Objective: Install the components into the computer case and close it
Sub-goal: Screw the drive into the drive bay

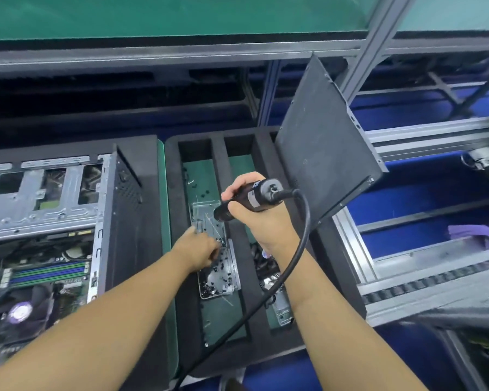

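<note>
The step in hand looks like picking up a screw. The left hand [201, 251] reaches down into the clear screw tray [206, 213], which sits in a slot of the black foam holder [219, 159]. Its fingers bend down among the small black screws [218, 270]. The fingertips are hidden and a bit blurry, so I cannot tell if they pinch a screw.

The right hand [254, 221] is wrapped tight round the electric screwdriver [251, 197], just above the far end of the tray. Its black cable [297, 249] loops down past the right arm toward the near edge.

The computer case [40, 198] lies open on the left, well apart from the tray. The memory sticks [48, 273] and a fan [20, 311] show inside it. The side panel [322, 142] stands tilted at the right of the foam holder, not on the case.

To do this well, take just one screw. Pinch it by the head so the point sticks out. Lift it straight up so the other screws do not spill. Keep the screwdriver off the tray and do not press its switch. Mind the cable, which could catch on the foam holder when the hands go left to the case.
</note>
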